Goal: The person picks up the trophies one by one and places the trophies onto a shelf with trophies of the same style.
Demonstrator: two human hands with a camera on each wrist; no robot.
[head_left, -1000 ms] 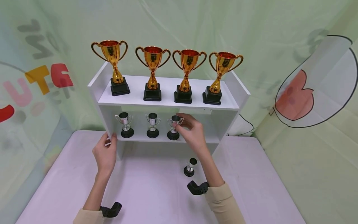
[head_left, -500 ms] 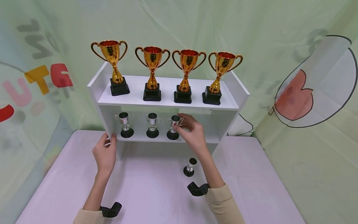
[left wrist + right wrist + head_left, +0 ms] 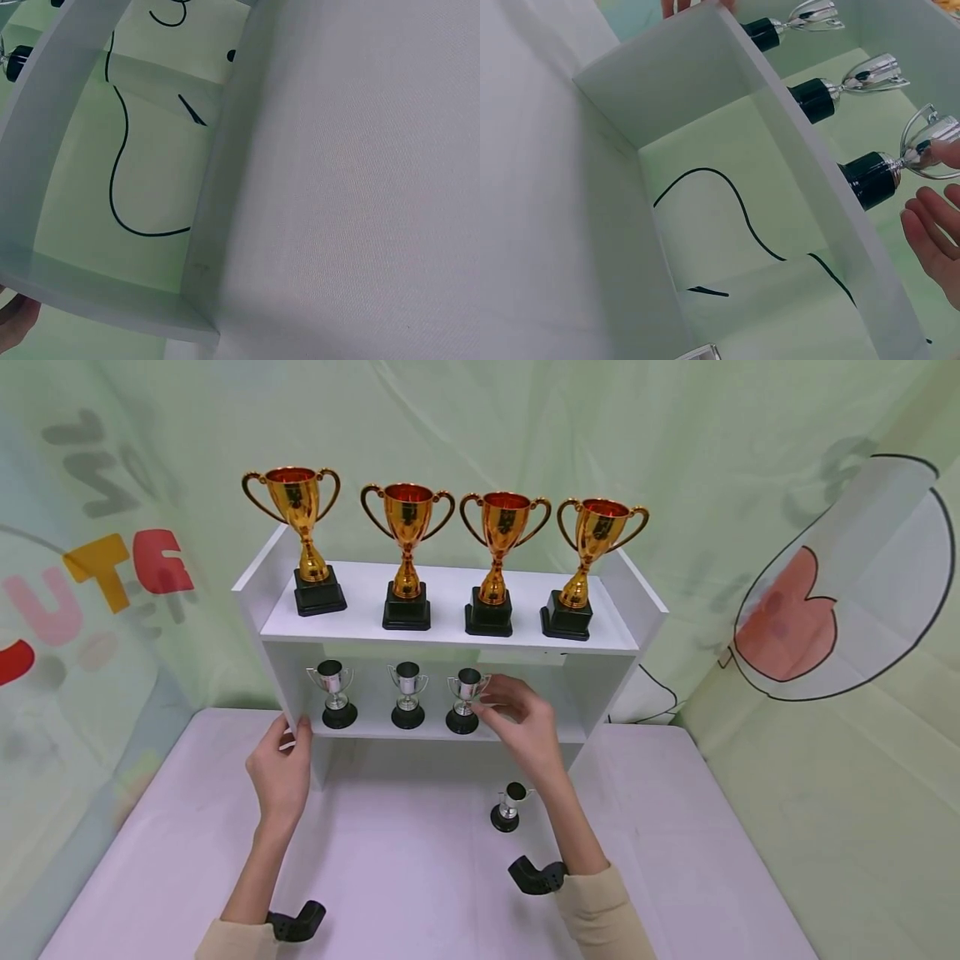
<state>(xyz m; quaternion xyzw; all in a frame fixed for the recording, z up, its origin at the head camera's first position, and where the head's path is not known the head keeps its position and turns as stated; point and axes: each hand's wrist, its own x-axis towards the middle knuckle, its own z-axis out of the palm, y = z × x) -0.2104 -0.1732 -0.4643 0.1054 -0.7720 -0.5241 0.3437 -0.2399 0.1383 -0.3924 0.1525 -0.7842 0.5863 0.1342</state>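
Note:
My left hand [image 3: 281,772] holds the left side panel of the white shelf [image 3: 450,646], thumb at its front edge. Its fingertips [image 3: 676,6] also appear at the panel in the right wrist view. My right hand [image 3: 525,722] is beside the rightmost silver trophy cup [image 3: 467,689] on the middle shelf, fingers parted. The thumb [image 3: 946,154] overlaps that cup's bowl in the right wrist view, with the other fingers lower and apart from it. Left of it stand a middle silver trophy [image 3: 408,689] and a left silver trophy [image 3: 335,689], all upright on round black bases.
Several gold trophies [image 3: 408,518] with square black bases line the top shelf. Another small silver trophy [image 3: 507,810] stands on the white-covered table [image 3: 405,877], in front of the shelf near my right forearm. A printed green curtain [image 3: 480,410] hangs behind.
My right hand's fingers have loosened from the rightmost silver trophy and drawn slightly right and down. The trophy has kept its place. My left hand stays on the shelf's side panel.

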